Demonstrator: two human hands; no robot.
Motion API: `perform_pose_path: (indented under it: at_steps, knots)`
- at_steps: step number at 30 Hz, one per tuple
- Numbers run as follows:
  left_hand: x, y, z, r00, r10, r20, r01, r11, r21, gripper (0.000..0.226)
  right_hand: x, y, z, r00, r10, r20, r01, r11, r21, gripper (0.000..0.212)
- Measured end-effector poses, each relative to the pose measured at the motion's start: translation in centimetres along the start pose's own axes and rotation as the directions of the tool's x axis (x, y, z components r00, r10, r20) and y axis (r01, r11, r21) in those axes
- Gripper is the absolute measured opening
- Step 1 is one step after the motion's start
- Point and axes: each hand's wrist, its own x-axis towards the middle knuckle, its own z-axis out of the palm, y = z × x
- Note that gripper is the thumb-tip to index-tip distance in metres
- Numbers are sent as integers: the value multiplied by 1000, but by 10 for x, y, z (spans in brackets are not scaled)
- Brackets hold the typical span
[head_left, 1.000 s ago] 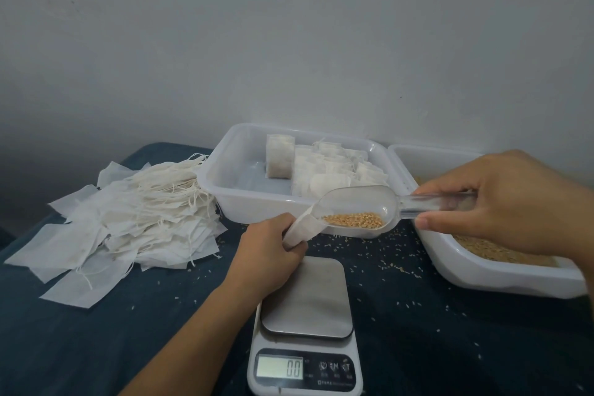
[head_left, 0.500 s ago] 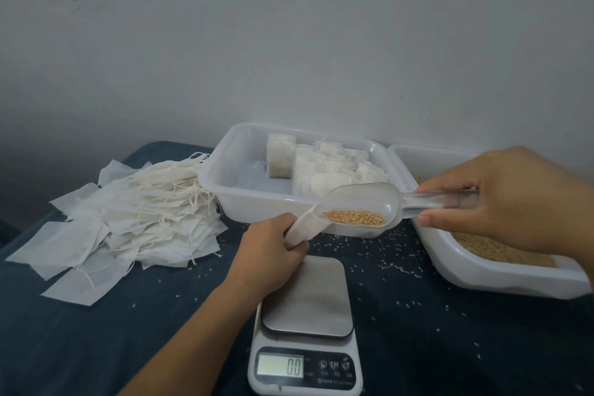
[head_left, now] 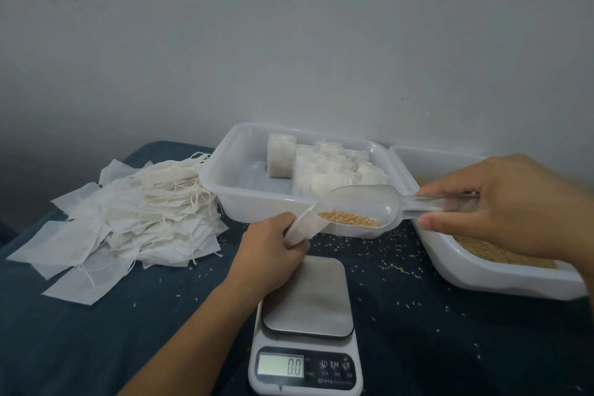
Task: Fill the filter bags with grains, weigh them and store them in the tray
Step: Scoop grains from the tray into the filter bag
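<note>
Behind everything, the dark table (head_left: 96, 331) carries a pile of empty bags (head_left: 128, 219), the tray (head_left: 225, 196) of filled bags and the grain tub (head_left: 482, 273). Nearer, the scale (head_left: 307, 331) reads zero. Above it, the right hand (head_left: 514, 206) grips the scoop (head_left: 363, 206) of grains, its lip at the bag (head_left: 303, 227) pinched by the left hand (head_left: 270, 251).

It looks like a plain room in a home, used for small hand-packing: a bare grey wall (head_left: 289, 42), a desk under dark blue cloth (head_left: 80, 331), a kitchen scale (head_left: 305, 341), plastic tubs (head_left: 244, 202), loose grain (head_left: 369, 247) scattered about.
</note>
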Motion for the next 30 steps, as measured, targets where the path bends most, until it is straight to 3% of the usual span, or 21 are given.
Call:
perform_pose_path:
  at_steps: [9,15,19,23,26,30]
  knots:
    - [0,4,-2,998,-52,40,58,984,-168,9,-10,31,37,1000,6,29,-20,878,478,17]
    - [0,7,-3,995,-87,54,98,963,-251,16,-11,43,74,995,91,-43,-28,660,751,28]
    - [-2,12,-7,982,-90,163,145,920,-365,17,4,23,97,993,59,-97,47,566,823,31]
    - [-3,16,-9,971,-30,237,133,891,-434,16,25,-5,123,991,35,-127,83,578,811,45]
    - [-5,15,-9,959,35,281,106,876,-471,19,32,-19,143,992,-35,-122,123,516,848,30]
    - [-6,14,-7,930,130,343,32,902,-430,24,32,-25,159,970,42,-240,184,520,834,25]
